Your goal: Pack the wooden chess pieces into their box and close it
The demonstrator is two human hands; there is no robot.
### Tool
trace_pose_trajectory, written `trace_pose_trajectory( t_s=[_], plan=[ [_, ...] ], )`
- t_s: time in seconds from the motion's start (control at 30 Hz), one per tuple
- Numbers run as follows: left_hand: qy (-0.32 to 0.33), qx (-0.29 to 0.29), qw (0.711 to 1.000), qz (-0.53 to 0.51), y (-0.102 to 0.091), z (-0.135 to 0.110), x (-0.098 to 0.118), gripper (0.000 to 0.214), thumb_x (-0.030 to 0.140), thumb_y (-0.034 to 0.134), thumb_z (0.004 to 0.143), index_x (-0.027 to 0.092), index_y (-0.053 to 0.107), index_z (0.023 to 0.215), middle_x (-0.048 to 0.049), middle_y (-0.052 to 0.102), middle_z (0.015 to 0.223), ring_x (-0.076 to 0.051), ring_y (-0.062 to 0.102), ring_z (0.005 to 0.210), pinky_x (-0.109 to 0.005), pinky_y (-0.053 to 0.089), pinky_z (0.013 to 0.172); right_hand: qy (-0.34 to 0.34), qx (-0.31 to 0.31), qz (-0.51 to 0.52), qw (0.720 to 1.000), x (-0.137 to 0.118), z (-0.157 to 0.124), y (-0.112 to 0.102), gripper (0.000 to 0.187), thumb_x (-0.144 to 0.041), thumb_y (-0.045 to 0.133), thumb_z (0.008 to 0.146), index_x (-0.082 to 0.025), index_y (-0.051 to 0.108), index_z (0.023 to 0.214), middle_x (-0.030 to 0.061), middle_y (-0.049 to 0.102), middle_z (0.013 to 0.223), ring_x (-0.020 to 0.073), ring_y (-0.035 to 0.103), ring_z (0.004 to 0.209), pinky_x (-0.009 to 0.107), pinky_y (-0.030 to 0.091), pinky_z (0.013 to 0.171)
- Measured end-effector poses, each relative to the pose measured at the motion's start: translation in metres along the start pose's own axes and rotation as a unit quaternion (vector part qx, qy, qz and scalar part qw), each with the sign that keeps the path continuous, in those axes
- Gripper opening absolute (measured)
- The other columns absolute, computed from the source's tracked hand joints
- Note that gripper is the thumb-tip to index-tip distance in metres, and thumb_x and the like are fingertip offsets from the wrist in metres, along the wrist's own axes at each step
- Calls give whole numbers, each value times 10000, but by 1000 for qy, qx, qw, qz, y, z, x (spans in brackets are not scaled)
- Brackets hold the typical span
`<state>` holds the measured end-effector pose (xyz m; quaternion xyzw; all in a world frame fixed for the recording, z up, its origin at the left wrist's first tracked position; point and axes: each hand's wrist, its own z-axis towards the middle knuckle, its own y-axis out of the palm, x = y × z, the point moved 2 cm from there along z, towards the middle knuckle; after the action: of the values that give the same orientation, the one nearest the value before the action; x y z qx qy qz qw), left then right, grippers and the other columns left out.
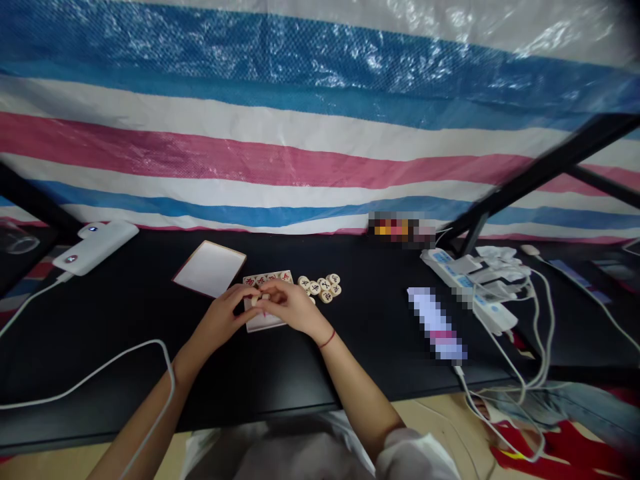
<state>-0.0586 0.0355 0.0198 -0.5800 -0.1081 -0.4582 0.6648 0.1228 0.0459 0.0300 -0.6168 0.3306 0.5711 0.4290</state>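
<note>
My left hand [226, 313] and my right hand [290, 307] meet over a small shallow box [263, 321] on the black table [125, 333]. Both hands have their fingers curled in a pinch around a small round wooden piece [256, 300] between them. The box holds a row of pale round pieces [267, 277] with red marks along its far edge. A loose pile of several round wooden pieces [321, 287] with dark marks lies just right of the box. The box lid [210, 268] lies to the left, its white inside up.
A white power bank [95, 247] with a white cable [100, 373] sits at the far left. A white power strip [470, 287] with plugs and tangled cables lies at the right. A striped tarpaulin [300, 133] hangs behind the table. A black bar [540, 170] slants at the right.
</note>
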Motion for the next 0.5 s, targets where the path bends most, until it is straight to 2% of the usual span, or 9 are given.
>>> trace_pose_trajectory(
  t_s=[0.1, 0.23, 0.4, 0.5],
  plan=[
    [-9, -12, 1000, -11, 1, -1, -3, 243, 417, 586, 886, 234, 594, 1047, -41, 661, 1039, -180, 634, 956, -316, 518, 847, -1, -2, -6, 1000, 4, -2, 1, 278, -382, 687, 805, -207, 634, 1014, -14, 639, 766, 112, 603, 634, 232, 482, 613],
    [1, -13, 1000, -2, 2, -1, -2, 226, 392, 588, 891, 240, 604, 1057, -43, 651, 1072, -183, 607, 1005, -330, 494, 899, 3, -1, 2, 1000, 4, -5, -2, 251, -385, 681, 811, -216, 636, 991, -28, 602, 708, 106, 561, 594, 222, 455, 571],
    [5, -44, 997, 63, -3, -3, -6, 221, 397, 604, 884, 241, 632, 1037, -31, 673, 1005, -192, 588, 989, -343, 462, 914, 7, 53, -12, 998, 3, -7, -17, 237, -413, 671, 817, -216, 648, 946, -38, 541, 619, 99, 473, 519, 214, 381, 492],
    [22, -54, 992, 115, -3, -4, -8, 218, 403, 622, 872, 246, 657, 1019, -33, 679, 993, -206, 555, 1002, -368, 428, 943, 7, 76, -21, 997, 5, -7, -25, 257, -448, 657, 825, -219, 649, 941, -26, 553, 641, 99, 450, 509, 218, 365, 472]
  ],
)
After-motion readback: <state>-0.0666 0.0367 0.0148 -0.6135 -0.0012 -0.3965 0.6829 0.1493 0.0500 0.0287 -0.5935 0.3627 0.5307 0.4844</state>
